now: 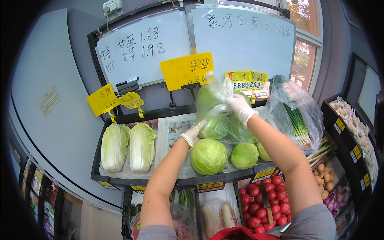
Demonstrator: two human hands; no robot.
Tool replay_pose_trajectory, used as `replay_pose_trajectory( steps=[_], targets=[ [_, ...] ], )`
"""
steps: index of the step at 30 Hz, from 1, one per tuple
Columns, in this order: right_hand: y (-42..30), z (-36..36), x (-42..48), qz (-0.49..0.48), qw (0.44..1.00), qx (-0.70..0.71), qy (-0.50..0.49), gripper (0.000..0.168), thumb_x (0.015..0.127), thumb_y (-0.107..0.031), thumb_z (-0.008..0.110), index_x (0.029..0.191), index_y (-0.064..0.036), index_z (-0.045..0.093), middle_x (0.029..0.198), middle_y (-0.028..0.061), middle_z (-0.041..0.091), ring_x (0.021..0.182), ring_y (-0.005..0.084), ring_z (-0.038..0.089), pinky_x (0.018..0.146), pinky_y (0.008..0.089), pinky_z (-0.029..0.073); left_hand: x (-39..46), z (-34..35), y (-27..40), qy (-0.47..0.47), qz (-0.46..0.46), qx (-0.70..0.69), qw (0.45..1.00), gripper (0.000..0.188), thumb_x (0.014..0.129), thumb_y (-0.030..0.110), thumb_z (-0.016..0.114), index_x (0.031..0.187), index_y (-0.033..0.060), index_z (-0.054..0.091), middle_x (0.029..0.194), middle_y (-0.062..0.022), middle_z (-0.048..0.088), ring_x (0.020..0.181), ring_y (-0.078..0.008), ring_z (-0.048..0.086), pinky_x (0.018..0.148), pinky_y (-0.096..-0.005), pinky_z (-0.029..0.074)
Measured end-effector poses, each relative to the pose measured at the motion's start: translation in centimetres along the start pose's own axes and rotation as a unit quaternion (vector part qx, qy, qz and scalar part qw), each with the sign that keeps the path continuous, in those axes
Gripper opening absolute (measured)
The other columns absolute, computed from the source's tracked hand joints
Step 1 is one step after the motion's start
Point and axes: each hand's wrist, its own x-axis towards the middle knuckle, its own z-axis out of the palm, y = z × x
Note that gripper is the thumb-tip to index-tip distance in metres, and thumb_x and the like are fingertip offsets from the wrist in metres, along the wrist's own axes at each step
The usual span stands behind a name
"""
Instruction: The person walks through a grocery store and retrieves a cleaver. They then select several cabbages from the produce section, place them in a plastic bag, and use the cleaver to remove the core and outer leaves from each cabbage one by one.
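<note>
In a white glove, my right hand (240,107) grips the gathered top of a clear plastic bag (222,96). Green cabbages show through the bag's film. My left hand (194,132), gloved too, rests against the bag's lower left side; whether its fingers grip the film I cannot tell. Just below the bag a round green cabbage (209,156) lies on the shelf, with a smaller cabbage (244,155) to its right. Two napa cabbages, one at the far left (114,148) and one beside it (142,147), lie on newspaper (172,129).
Scallions in a plastic bag (295,117) lie right of the cabbages. Yellow price signs (186,70) and whiteboards (243,45) stand behind the shelf. Below are red radishes (253,190) with a knife (267,204) on top, white radishes (228,215) and potatoes (324,178). Garlic (349,117) fills a right-hand rack.
</note>
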Motion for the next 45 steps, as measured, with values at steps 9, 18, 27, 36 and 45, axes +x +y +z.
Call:
replay_pose_trajectory(
  steps=[9,18,27,36,45],
  targets=[
    [2.8,-1.5,2.5,-0.018,0.925,0.344,0.164,0.021,0.078,-0.022,0.065,0.088,-0.004,0.065,0.085,0.0016,0.058,0.076,0.0132,0.051,0.072,0.0296,0.042,0.6,3.2,1.5,0.028,0.071,0.050,0.996,0.091,0.086,0.010,0.077,0.152,0.0152,0.016,0.142,-0.0163,0.044,0.126,-0.0319,0.052,0.094,-0.0581,0.052],
    [0.6,-2.4,2.3,-0.041,0.927,0.331,0.171,0.018,0.081,-0.023,0.064,0.080,-0.005,0.063,0.077,-0.0020,0.055,0.073,0.0106,0.048,0.068,0.0290,0.039,0.9,3.8,1.4,0.050,0.122,0.095,0.987,0.096,0.078,0.018,0.086,0.148,0.0054,0.022,0.140,-0.0183,0.046,0.121,-0.0328,0.055,0.091,-0.0543,0.054],
    [-2.3,-4.9,6.6,-0.072,0.954,0.236,0.172,0.028,0.081,-0.025,0.063,0.082,0.002,0.067,0.076,0.0025,0.059,0.069,0.0124,0.048,0.064,0.0309,0.039,-0.6,6.8,6.2,0.111,0.077,0.167,0.977,0.086,0.084,0.047,0.077,0.147,0.0162,0.028,0.144,-0.0123,0.042,0.131,-0.0307,0.046,0.095,-0.0610,0.048],
    [-6.6,-7.4,6.4,-0.107,0.976,0.115,0.154,0.025,0.077,-0.025,0.067,0.082,0.000,0.068,0.076,0.0032,0.059,0.070,0.0139,0.051,0.065,0.0310,0.042,-3.9,11.4,6.6,0.079,0.098,0.108,0.986,0.095,0.079,0.051,0.079,0.147,0.0101,0.027,0.145,-0.0161,0.042,0.132,-0.0340,0.046,0.100,-0.0637,0.044],
    [-11.0,-11.1,-0.7,-0.113,0.979,0.059,0.159,0.029,0.081,-0.027,0.066,0.091,0.001,0.067,0.081,0.0047,0.059,0.073,0.0145,0.052,0.068,0.0315,0.043,-11.0,17.0,5.7,0.050,0.112,0.103,0.987,0.095,0.082,0.047,0.078,0.145,0.0056,0.021,0.144,-0.0201,0.039,0.129,-0.0346,0.047,0.096,-0.0634,0.046]
  ],
)
